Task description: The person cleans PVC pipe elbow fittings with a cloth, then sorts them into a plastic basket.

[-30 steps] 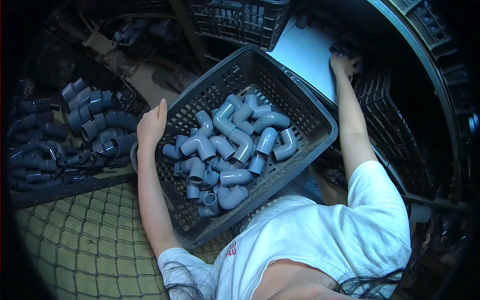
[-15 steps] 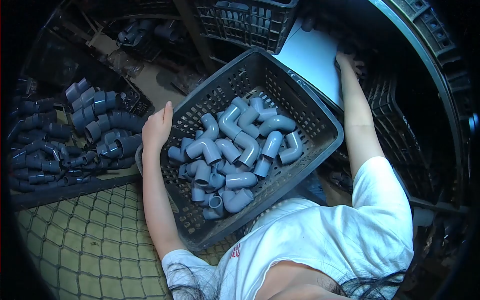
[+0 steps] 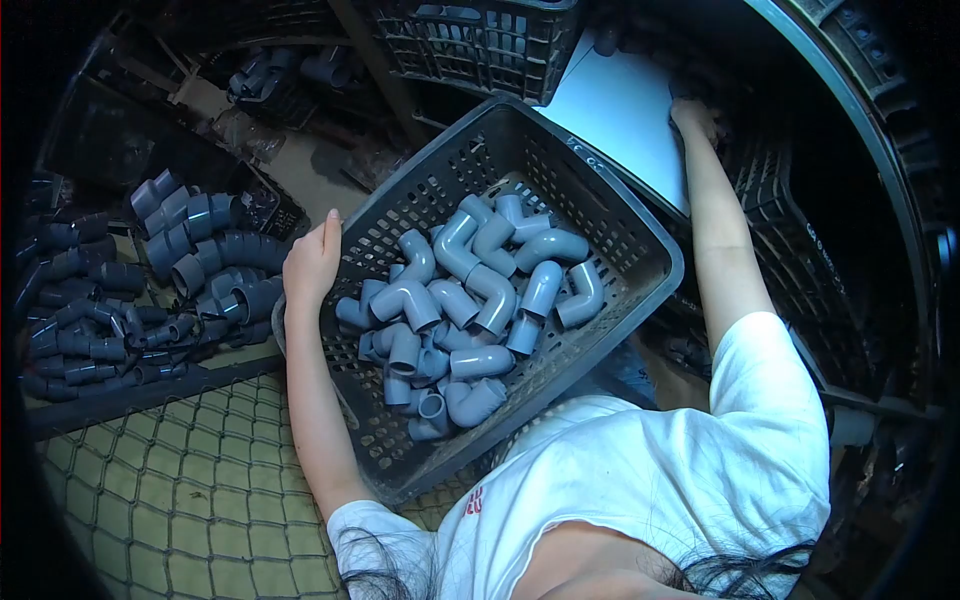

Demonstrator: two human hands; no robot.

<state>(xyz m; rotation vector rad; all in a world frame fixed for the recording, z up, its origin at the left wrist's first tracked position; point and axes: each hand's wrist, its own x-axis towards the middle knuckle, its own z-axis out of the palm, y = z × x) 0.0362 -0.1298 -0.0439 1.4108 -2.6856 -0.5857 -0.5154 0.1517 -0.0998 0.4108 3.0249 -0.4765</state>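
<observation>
A black plastic crate (image 3: 610, 350) sits tilted in front of my body, holding several grey pipe elbows (image 3: 475, 360). My left hand (image 3: 312, 265) is closed on the crate's left rim, thumb pointing up and the other fingers hidden behind the edge. Stretched far to the upper right, my right hand (image 3: 694, 118) is beside a white board (image 3: 622, 130). Its fingers curl in deep shadow among dark shapes, and what they hold, if anything, cannot be made out.
On the left, many grey pipe fittings (image 3: 200, 235) are heaped behind a dark bar (image 3: 150, 397). Wire netting (image 3: 180, 490) covers a yellowish surface at lower left. Another black crate (image 3: 480, 55) stands beyond mine. More crates (image 3: 800, 270) are stacked at right.
The view has shifted slightly. My right hand remains at the dark area by the board, its fingers drawn in a little. My left hand and the crate stay as they were.
</observation>
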